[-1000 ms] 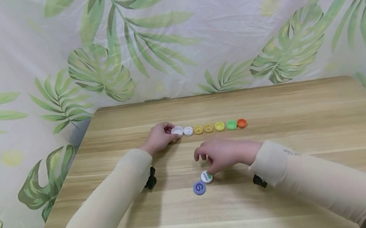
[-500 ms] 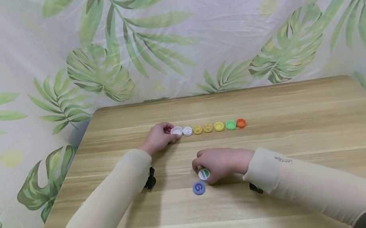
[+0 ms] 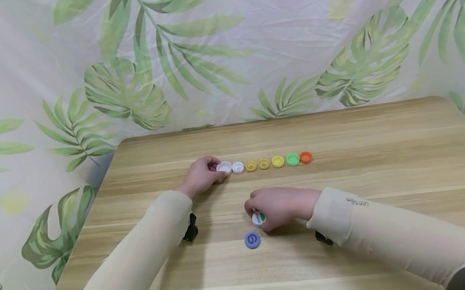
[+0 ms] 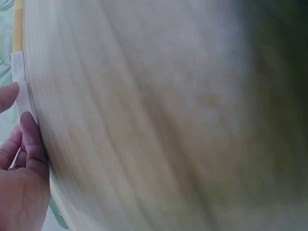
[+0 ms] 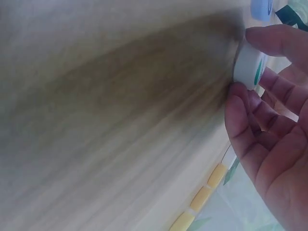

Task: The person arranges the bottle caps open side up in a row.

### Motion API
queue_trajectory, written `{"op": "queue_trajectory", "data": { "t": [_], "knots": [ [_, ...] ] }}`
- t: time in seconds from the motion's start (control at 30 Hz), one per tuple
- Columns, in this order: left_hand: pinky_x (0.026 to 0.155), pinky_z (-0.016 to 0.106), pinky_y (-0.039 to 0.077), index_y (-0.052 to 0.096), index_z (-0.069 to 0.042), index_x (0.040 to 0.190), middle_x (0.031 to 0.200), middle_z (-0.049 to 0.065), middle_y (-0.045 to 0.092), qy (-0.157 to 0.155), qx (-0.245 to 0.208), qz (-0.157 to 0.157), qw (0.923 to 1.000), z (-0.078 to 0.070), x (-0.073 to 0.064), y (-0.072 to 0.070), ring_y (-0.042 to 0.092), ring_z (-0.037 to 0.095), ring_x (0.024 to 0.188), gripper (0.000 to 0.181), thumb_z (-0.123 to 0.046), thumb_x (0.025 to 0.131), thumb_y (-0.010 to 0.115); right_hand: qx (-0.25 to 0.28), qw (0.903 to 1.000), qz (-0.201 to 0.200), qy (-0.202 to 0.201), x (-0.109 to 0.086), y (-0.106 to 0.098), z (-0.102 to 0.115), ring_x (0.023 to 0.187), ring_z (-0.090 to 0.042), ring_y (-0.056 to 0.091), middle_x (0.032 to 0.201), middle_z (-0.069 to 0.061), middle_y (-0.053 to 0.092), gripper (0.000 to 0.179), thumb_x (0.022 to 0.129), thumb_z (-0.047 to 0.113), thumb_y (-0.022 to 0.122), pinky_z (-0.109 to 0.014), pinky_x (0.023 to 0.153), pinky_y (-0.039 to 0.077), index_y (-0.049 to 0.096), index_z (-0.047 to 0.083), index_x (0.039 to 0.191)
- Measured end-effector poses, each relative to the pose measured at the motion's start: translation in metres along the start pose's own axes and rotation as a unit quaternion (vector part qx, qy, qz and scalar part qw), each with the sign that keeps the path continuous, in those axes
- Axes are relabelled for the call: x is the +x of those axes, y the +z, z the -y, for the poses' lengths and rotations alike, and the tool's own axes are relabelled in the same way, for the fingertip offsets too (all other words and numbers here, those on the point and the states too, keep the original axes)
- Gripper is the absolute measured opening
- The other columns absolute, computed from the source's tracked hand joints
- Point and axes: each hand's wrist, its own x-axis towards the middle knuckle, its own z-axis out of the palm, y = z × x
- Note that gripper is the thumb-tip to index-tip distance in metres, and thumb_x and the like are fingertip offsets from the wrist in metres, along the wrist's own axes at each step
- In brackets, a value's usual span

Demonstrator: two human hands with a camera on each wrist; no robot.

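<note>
My left hand [image 3: 202, 177] holds a large white bottle cap [image 3: 224, 168] at the left end of a row of upturned caps, with thumb and fingers at its sides. To its right come a smaller white cap [image 3: 238, 167], two amber caps [image 3: 251, 166], a yellow cap [image 3: 278, 161], a green cap [image 3: 292, 159] and an orange cap [image 3: 306, 157]. Nearer me, my right hand [image 3: 287, 203] pinches a white cap with a green mark [image 5: 249, 66] between thumb and fingers, its printed top facing up. A blue cap [image 3: 252, 239] lies just in front of that hand.
The caps lie on a wood-grain table [image 3: 378, 161]. Behind it hangs a leaf-patterned cloth [image 3: 217, 55]. Black wrist cameras sit under both sleeves, the left camera [image 3: 190, 228] and the right camera [image 3: 323, 238].
My right hand has come down toward me and taken hold of the white cap with the green mark, shifting it slightly away from the blue cap. The left hand has stayed in place.
</note>
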Motion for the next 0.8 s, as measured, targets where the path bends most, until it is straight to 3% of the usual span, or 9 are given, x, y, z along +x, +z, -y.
{"op": "queue_trajectory", "data": {
  "t": [0.23, 0.47, 0.63, 0.8],
  "knots": [
    [0.084, 0.031, 0.048, 0.063, 0.006, 0.123, 0.107, 0.013, 0.063, 0.007, -0.001, -0.003, 1.0, 0.002, 0.002, 0.001, 0.057, 0.022, 0.096, 0.04, -0.014, 0.091, 0.077, 0.023, 0.9996, -0.01, 0.011, -0.001, -0.01, -0.014, 0.087, -0.014, 0.057, 0.097, 0.002, 0.062, 0.018, 0.089, 0.017, 0.073, -0.033, 0.081, 0.05, 0.07, 0.016, 0.107],
    [0.086, 0.032, 0.048, 0.062, 0.007, 0.124, 0.109, 0.014, 0.062, 0.007, -0.002, -0.003, 1.0, 0.001, 0.001, 0.002, 0.056, 0.023, 0.097, 0.041, -0.014, 0.091, 0.077, 0.087, 0.9949, -0.038, 0.035, -0.004, -0.029, -0.037, 0.078, -0.014, 0.058, 0.09, 0.001, 0.064, 0.02, 0.089, 0.015, 0.071, -0.029, 0.071, 0.05, 0.066, 0.012, 0.108],
    [0.086, 0.032, 0.048, 0.061, 0.007, 0.125, 0.11, 0.015, 0.062, 0.008, -0.003, -0.004, 1.0, 0.002, 0.002, 0.001, 0.056, 0.023, 0.098, 0.042, -0.014, 0.092, 0.077, 0.118, 0.9873, -0.097, 0.043, -0.008, -0.045, -0.057, 0.085, -0.015, 0.06, 0.092, -0.002, 0.067, 0.025, 0.085, 0.014, 0.071, -0.031, 0.079, 0.05, 0.065, 0.004, 0.107],
    [0.086, 0.032, 0.048, 0.061, 0.006, 0.125, 0.11, 0.014, 0.062, 0.005, -0.008, -0.002, 1.0, 0.004, 0.004, 0.002, 0.056, 0.023, 0.098, 0.042, -0.014, 0.092, 0.077, 0.157, 0.9782, -0.12, 0.062, -0.013, -0.057, -0.078, 0.098, -0.022, 0.066, 0.104, -0.01, 0.071, 0.045, 0.084, 0.012, 0.07, -0.035, 0.09, 0.052, 0.065, -0.01, 0.123]
  ]
}}
